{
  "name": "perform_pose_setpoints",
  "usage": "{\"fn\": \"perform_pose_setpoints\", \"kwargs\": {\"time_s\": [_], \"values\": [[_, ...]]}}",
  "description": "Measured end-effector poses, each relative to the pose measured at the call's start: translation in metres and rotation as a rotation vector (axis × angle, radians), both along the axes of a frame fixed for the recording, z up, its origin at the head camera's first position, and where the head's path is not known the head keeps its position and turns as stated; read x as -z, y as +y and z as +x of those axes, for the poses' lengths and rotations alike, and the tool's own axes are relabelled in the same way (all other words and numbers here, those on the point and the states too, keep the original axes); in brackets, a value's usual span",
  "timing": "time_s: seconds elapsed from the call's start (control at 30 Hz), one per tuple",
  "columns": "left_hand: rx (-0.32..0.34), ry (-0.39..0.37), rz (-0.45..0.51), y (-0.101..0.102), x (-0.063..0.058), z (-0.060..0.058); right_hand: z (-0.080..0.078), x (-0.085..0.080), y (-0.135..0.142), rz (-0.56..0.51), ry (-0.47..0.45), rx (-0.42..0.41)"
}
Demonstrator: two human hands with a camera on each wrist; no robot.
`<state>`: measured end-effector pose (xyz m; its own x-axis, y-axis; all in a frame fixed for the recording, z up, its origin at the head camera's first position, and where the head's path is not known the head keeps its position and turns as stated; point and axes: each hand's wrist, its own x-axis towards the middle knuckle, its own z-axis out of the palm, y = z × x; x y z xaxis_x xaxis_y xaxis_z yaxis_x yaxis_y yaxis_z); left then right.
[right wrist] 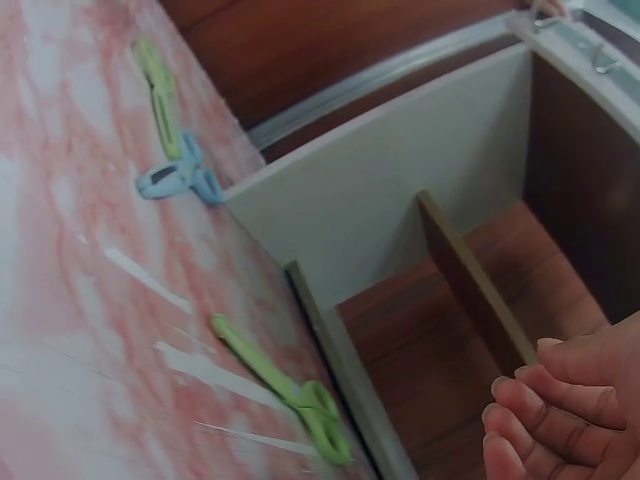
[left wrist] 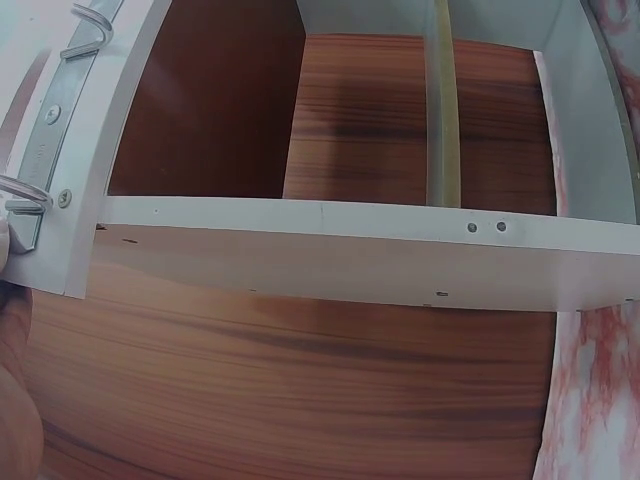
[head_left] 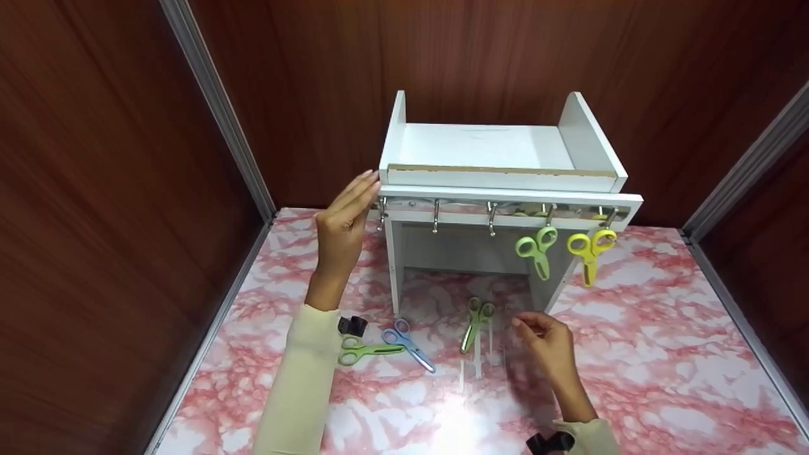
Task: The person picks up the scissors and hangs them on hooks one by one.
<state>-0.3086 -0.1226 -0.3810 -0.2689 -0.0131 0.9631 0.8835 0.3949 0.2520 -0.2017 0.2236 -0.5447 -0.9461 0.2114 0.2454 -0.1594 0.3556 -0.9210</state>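
A white shelf unit (head_left: 395, 253) stands at the middle, with a metal hook rail (head_left: 414, 205) along its front. My left hand (head_left: 346, 212) reaches up with straight fingers that touch the unit at the rail's left end. Green scissors (head_left: 538, 253) and yellow scissors (head_left: 590, 256) hang from the two rightmost hooks. Low in front of the unit is my right hand (head_left: 553, 344), fingers loosely bent and holding nothing. Just left of it lie more green scissors (head_left: 473, 328) on the table. Farther left, blue scissors (head_left: 409, 346) overlap another green pair (head_left: 370, 351).
Thin whitish strips (head_left: 478, 357) lie on the red-and-white marbled tabletop (head_left: 670, 354) by the middle scissors. The remaining hooks, such as one (head_left: 435, 216) left of centre, carry nothing. Brown wood-grain panels (head_left: 493, 57) enclose the table at the back and sides.
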Motion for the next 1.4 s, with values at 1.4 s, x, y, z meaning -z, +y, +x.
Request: {"fn": "perform_pose_setpoints", "kwargs": {"time_s": [1.4], "values": [[-0.001, 0.005, -0.010, -0.001, -0.001, 0.001, -0.038, 0.053, -0.033, 0.355, 0.153, -0.152]]}}
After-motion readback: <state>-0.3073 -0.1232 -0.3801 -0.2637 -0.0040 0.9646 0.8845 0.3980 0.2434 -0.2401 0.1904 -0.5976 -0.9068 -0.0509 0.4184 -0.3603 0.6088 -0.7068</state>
